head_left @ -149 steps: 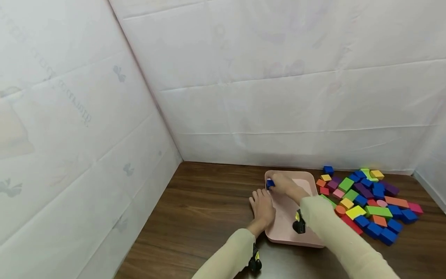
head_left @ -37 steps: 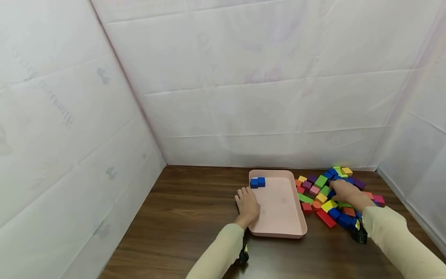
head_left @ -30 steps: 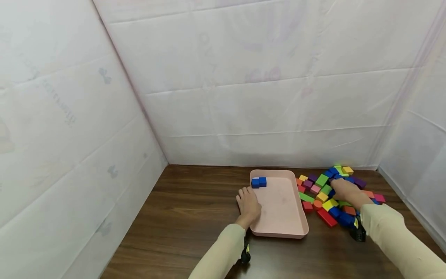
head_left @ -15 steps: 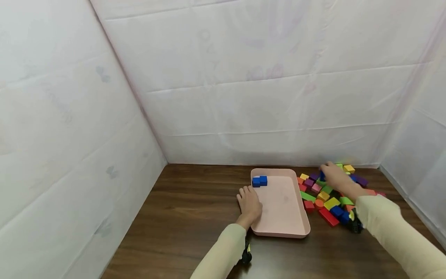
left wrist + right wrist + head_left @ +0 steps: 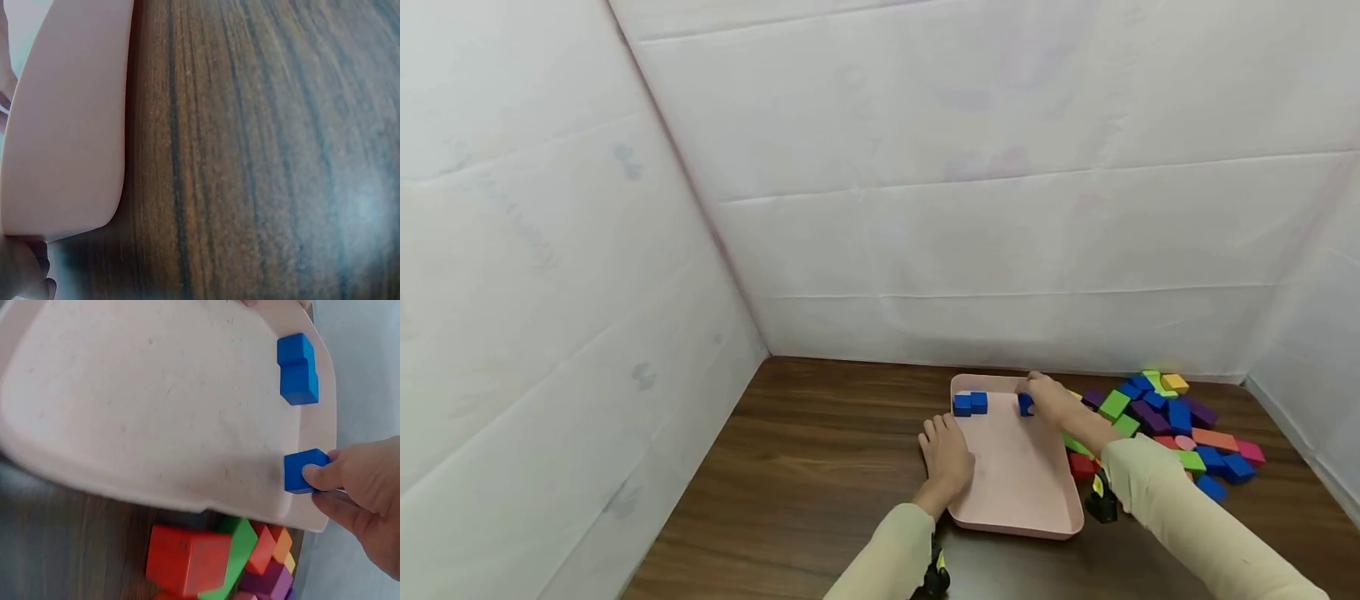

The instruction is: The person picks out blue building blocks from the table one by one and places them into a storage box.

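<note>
My right hand [image 5: 1043, 397] pinches a blue cube [image 5: 1025, 405] over the far part of the pink tray [image 5: 1022, 492]. In the right wrist view the thumb and fingers of that hand [image 5: 350, 487] hold the cube [image 5: 300, 470] just above the tray floor [image 5: 144, 406], near its far rim. Two more blue cubes [image 5: 970, 403] sit side by side in the tray's far left corner [image 5: 297, 369]. My left hand [image 5: 947, 454] lies flat on the table with straight fingers against the tray's left rim [image 5: 69, 125].
A pile of coloured foam blocks [image 5: 1165, 417] lies on the dark wooden table [image 5: 820, 467] right of the tray; a red block [image 5: 187, 559] and a green one [image 5: 236, 540] lie close to its right rim. White sheeting walls stand close on the left, back and right.
My right hand lifted a blue cube out of the pile and carried it left over the tray. The left hand stayed at the tray's left rim.
</note>
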